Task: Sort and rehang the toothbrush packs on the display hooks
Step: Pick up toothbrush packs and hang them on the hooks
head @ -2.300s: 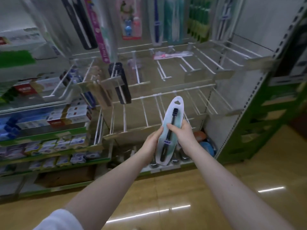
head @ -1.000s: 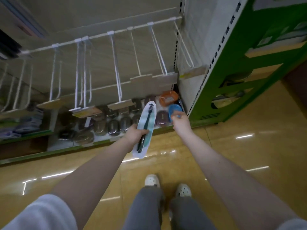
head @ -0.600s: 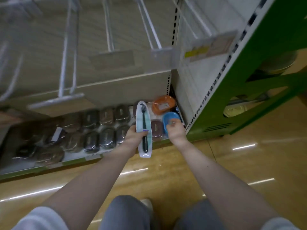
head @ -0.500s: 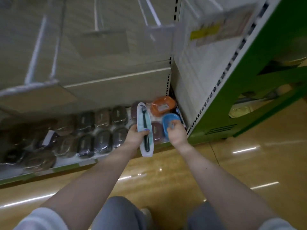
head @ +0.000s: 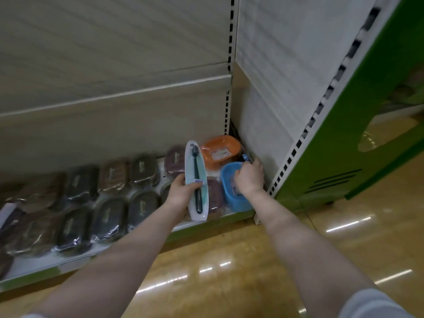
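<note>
My left hand grips a toothbrush pack at its lower half; it is a long white blister card with a dark toothbrush, held upright over the bottom shelf. My right hand reaches into the shelf's right corner, over a blue tub. Its fingers curl down at a small blue item wedged against the side panel. The fingertips are hidden, so whether they hold it cannot be told. No display hooks are in view.
An orange tub sits behind the blue one. Several dark wrapped oval cases fill the bottom shelf to the left. A white side panel and a green shelf end close off the right. Glossy floor lies below.
The view dropped from the hooks to the bottom shelf. My right hand let go of the pack and moved deeper into the right corner; my left hand keeps the pack.
</note>
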`<state>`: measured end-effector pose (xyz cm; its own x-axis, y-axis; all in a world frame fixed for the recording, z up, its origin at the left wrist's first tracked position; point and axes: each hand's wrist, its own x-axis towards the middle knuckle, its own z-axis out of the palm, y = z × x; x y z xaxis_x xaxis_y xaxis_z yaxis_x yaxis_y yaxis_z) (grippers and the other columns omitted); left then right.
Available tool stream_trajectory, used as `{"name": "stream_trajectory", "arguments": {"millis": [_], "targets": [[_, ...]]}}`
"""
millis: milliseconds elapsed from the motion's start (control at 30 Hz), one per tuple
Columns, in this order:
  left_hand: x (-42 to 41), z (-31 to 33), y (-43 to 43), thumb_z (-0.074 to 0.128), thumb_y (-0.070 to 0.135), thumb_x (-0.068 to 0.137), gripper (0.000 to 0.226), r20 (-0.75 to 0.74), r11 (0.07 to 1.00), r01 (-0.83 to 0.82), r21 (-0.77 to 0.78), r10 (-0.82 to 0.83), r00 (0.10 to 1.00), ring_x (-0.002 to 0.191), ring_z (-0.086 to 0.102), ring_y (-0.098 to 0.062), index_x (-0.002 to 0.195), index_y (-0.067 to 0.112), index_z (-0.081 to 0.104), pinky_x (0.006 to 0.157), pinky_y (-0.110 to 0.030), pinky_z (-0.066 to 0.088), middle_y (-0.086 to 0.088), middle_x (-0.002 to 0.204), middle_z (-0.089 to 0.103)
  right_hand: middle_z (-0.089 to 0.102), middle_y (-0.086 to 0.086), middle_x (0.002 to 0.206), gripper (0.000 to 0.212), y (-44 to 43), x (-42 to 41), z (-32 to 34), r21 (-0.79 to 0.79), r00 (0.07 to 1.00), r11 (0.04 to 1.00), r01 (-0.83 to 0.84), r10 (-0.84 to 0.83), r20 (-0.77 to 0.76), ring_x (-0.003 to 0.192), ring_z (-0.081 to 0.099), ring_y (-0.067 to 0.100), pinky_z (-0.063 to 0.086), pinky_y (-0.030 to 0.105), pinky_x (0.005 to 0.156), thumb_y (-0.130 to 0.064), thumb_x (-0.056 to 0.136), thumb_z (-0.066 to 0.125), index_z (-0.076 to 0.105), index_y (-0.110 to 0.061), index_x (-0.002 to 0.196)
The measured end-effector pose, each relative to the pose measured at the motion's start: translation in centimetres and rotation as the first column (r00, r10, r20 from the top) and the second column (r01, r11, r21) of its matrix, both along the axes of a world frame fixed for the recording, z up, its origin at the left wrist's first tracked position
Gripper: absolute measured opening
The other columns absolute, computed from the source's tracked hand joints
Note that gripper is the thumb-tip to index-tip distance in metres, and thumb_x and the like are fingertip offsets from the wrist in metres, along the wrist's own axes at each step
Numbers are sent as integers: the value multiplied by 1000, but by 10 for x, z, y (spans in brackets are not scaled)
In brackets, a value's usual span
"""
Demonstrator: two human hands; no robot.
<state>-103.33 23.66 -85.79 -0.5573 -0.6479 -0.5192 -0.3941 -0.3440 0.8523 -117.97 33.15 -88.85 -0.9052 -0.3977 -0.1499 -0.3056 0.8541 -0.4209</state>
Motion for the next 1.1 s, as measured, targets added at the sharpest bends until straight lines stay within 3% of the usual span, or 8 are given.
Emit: {"name": "stream_trajectory", "arguments": {"millis": [167,300,500,633,767,867,1000,1100], "targets": [[-3,-23,-9,66,12,86,37,-7,1000,4,26,-4,1000,93,64,-31,121,11,54,76,-44,54,-13,109,65,19,24,151,41,-11,-12,-17,132,997,990,52,-59,54,139,20,38,16,44,115,-17,96,40,48,1,133],[-8,-30,-7,65,10,86,34,-31,999,1,35,0,1000,88,64,-28,117,11,54,74,-39,53,-13,107,65,36,22,140,40,-8,-18,-23,202,997,979,40,-52,56,128,36,38,29,43,108,-17,94,46,50,1,129],[-13,-34,-3,66,9,85,30,-27,997,-25,78,28,999,96,63,-35,112,15,55,87,-51,52,-16,109,65,42,17,132,34,-3,-9,-20,171,991,985,9,14,-132,120,40,33,37,38,99,-12,95,45,52,4,124],[-16,-31,4,65,11,86,29,-28,996,-54,65,55,998,96,63,-32,112,15,54,88,-48,52,-11,106,65,45,16,128,29,-3,1,-6,20,928,1000,-12,18,-371,115,42,32,38,35,95,3,94,40,54,4,119],[-16,-18,21,64,10,87,30,-42,986,-153,72,156,987,98,62,-32,116,9,55,90,-47,51,-14,109,64,57,16,113,30,6,27,22,-246,889,958,-150,22,-458,101,50,33,42,37,91,13,80,52,62,4,107],[-9,5,33,62,7,87,28,-28,969,-241,56,243,970,101,61,-35,113,7,54,93,-48,50,-16,112,63,60,16,104,34,17,59,49,-477,922,862,-170,-32,-385,91,51,34,45,36,82,22,71,51,66,4,96],[17,60,51,56,3,90,25,30,963,-269,14,268,963,97,58,-28,110,16,49,92,-43,48,-11,110,60,59,17,109,35,39,95,102,-531,965,833,-155,12,-264,100,53,35,37,26,89,19,77,47,66,5,102],[37,107,66,57,4,89,43,106,952,-307,11,304,947,108,57,-31,129,12,43,98,-48,46,-12,120,59,56,15,113,34,60,113,152,-566,996,822,-54,6,-87,105,56,29,35,15,87,16,80,44,66,4,103]]}}
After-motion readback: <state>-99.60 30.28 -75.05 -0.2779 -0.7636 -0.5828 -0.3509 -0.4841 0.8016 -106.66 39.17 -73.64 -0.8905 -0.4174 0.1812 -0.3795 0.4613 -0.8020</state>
